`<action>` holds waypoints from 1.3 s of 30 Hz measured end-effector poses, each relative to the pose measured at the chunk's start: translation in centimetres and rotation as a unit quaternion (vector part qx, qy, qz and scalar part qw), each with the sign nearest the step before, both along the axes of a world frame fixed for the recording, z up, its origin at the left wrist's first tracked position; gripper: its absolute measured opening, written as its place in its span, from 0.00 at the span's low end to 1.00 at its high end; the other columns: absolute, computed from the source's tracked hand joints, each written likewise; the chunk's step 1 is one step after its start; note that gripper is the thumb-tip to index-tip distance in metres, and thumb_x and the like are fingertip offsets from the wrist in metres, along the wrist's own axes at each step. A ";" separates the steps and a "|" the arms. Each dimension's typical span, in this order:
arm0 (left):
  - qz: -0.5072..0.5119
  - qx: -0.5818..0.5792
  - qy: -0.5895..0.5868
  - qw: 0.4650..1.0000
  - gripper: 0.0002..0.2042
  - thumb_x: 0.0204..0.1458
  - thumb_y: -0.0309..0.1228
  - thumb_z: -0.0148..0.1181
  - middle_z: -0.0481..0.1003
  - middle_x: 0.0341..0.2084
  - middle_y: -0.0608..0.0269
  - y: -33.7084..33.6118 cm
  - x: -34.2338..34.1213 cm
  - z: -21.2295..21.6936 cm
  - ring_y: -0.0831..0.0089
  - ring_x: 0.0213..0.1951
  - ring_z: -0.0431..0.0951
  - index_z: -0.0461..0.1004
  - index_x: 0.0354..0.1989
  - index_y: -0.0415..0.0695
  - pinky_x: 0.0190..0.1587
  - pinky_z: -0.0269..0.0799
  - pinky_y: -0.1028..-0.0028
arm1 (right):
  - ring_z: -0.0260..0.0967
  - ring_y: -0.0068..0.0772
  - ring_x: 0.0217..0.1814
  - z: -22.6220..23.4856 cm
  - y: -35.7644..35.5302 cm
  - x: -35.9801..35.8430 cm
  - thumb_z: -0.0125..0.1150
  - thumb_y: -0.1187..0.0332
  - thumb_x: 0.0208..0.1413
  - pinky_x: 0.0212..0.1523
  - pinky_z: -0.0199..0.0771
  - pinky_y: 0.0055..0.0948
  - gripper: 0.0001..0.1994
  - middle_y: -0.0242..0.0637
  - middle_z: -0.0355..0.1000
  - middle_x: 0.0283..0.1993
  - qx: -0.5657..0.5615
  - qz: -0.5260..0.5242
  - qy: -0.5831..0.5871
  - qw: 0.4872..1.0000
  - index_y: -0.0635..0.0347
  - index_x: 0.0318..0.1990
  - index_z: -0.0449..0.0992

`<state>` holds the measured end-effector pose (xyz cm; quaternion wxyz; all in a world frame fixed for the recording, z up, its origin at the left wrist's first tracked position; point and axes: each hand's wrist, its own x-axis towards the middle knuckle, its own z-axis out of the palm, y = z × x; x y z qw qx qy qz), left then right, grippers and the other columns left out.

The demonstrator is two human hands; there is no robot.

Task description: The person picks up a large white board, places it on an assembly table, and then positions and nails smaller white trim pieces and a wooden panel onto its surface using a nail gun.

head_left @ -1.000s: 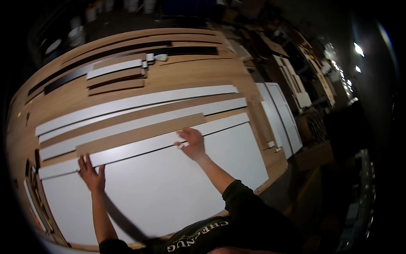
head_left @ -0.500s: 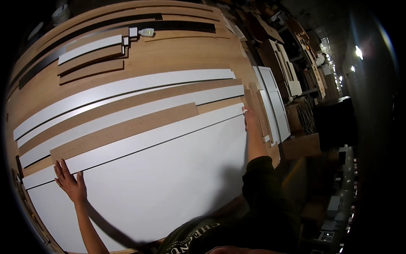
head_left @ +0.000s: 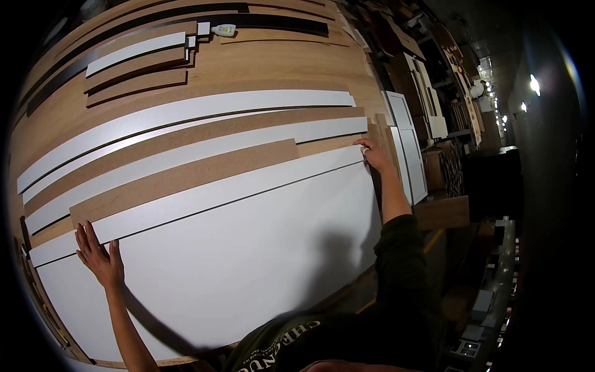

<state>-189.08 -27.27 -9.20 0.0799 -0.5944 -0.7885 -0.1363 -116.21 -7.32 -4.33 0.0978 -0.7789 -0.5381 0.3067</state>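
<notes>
Pressing flat with the left hand, fingers spread wide, nothing gripped, palm down on the near-left part of the big white panel with fingertips reaching onto the narrow white strip just beyond. Stretching far out with the right hand, fingers curled loosely at the far-right end of that same strip, touching rather than clasping; whether pinching the edge or only pushing, cannot tell.

Risking, as a judgement: sliding the strip askew, since holding it only at its two ends and only by pressure; widening or pinching the dark seam between strip and panel under uneven pushing; overreaching with the right arm, with weight leaning across the panel; catching fingertips in that seam.

Lying just beyond the left fingertips, a brown strip, touching the white one and likely blocking any push away from the body. Lying further off, alternating white and brown strips across the wooden bench, crowding the surface. Sitting well beyond both hands, short offcuts and a small glue bottle. Standing just right of the right hand, upright white boards, hemming in that end; shelving further right.
</notes>
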 end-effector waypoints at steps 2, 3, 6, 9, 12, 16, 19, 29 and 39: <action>0.008 -0.001 0.000 1.000 0.36 0.51 0.53 0.51 0.49 0.69 0.62 -0.1 -0.1 0.0 0.59 0.70 0.44 0.52 0.68 0.56 0.66 0.34 0.44 | 0.68 0.31 0.45 0.6 -0.2 -1.1 0.48 0.74 0.57 0.49 0.67 0.31 0.12 0.36 0.73 0.40 -0.007 -0.041 0.009 0.999 0.57 0.46 0.75; 0.007 0.000 -0.004 1.000 0.36 0.51 0.53 0.51 0.49 0.69 0.62 0.0 -0.1 0.0 0.59 0.70 0.44 0.52 0.68 0.56 0.66 0.34 0.44 | 0.68 0.33 0.44 0.0 -0.6 -0.9 0.49 0.74 0.57 0.47 0.67 0.31 0.10 0.38 0.73 0.39 0.070 0.004 -0.040 0.997 0.58 0.44 0.75; 0.010 0.001 -0.007 1.000 0.36 0.52 0.54 0.51 0.50 0.68 0.61 0.2 0.1 -0.1 0.58 0.70 0.45 0.52 0.68 0.55 0.66 0.34 0.44 | 0.68 0.41 0.41 -2.5 -1.2 -1.8 0.51 0.73 0.56 0.45 0.68 0.34 0.06 0.43 0.71 0.37 0.283 0.112 -0.144 0.942 0.61 0.38 0.74; 0.010 -0.005 -0.002 1.000 0.36 0.52 0.54 0.51 0.50 0.68 0.60 0.2 0.1 0.1 0.57 0.70 0.45 0.52 0.68 0.54 0.66 0.34 0.45 | 0.67 0.49 0.41 -4.4 -0.9 -3.2 0.53 0.73 0.54 0.45 0.67 0.39 0.04 0.45 0.70 0.35 0.406 0.139 -0.150 0.891 0.63 0.32 0.73; 0.001 -0.010 -0.012 1.000 0.36 0.52 0.54 0.50 0.50 0.68 0.60 0.5 0.7 0.4 0.57 0.70 0.45 0.53 0.68 0.54 0.66 0.33 0.45 | 0.66 0.47 0.41 -5.1 -1.2 -1.8 0.52 0.71 0.55 0.44 0.66 0.38 0.05 0.44 0.70 0.33 0.398 0.153 -0.123 0.896 0.62 0.31 0.72; 0.004 -0.018 -0.005 1.000 0.36 0.52 0.55 0.50 0.50 0.68 0.60 0.5 0.7 0.6 0.57 0.70 0.44 0.53 0.68 0.54 0.66 0.33 0.45 | 0.66 0.47 0.37 -4.5 -1.1 -1.9 0.51 0.69 0.55 0.39 0.65 0.38 0.06 0.43 0.69 0.31 0.386 0.204 -0.162 0.885 0.61 0.29 0.71; 0.012 -0.031 0.007 0.999 0.37 0.51 0.52 0.53 0.50 0.68 0.57 0.0 0.2 0.2 0.56 0.70 0.44 0.52 0.68 0.51 0.66 0.35 0.46 | 0.65 0.47 0.35 -4.9 -0.4 -2.2 0.50 0.70 0.52 0.38 0.65 0.39 0.05 0.43 0.69 0.31 0.403 0.218 -0.133 0.879 0.60 0.28 0.70; 0.026 -0.059 -0.136 0.989 0.42 0.44 0.53 0.63 0.45 0.68 0.51 0.7 1.1 0.0 0.53 0.70 0.42 0.53 0.67 0.50 0.68 0.34 0.47 | 0.67 0.40 0.52 -8.1 -3.7 2.3 0.48 0.84 0.38 0.52 0.68 0.34 0.26 0.44 0.68 0.50 0.408 0.038 -0.081 0.909 0.66 0.51 0.70; 0.041 -0.046 -0.109 0.992 0.41 0.48 0.60 0.53 0.44 0.69 0.57 -1.4 0.2 1.7 0.59 0.71 0.39 0.50 0.69 0.55 0.69 0.29 0.50 | 0.52 0.46 0.66 -6.1 -26.6 -35.0 0.55 0.78 0.46 0.60 0.61 0.39 0.25 0.45 0.58 0.61 0.311 0.212 0.092 0.922 0.60 0.56 0.63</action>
